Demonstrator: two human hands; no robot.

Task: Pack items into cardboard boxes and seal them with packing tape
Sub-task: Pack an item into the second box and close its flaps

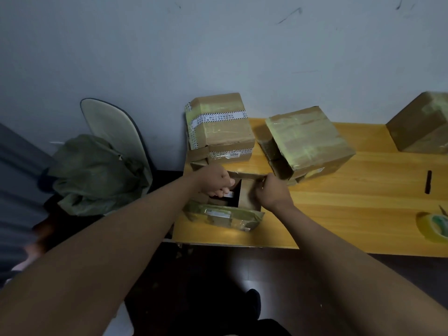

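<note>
An open cardboard box (247, 197) sits at the left end of the wooden table (351, 214), its near flap (225, 215) folded outward and covered in old tape. My left hand (214, 180) reaches over the left rim into the box, its fingers curled around something pale inside; I cannot tell what it is. On the far flap (244, 175), my right hand (272, 194) grips at the right corner. A roll of packing tape (434, 226) lies at the table's right edge.
Three sealed cardboard boxes stand behind: one with striped tape (220, 127), one tilted (308, 141), one at far right (421, 124). A black marker (428, 181) lies on the table. A chair (114, 132) with a green bag (97, 173) stands to the left, by the wall.
</note>
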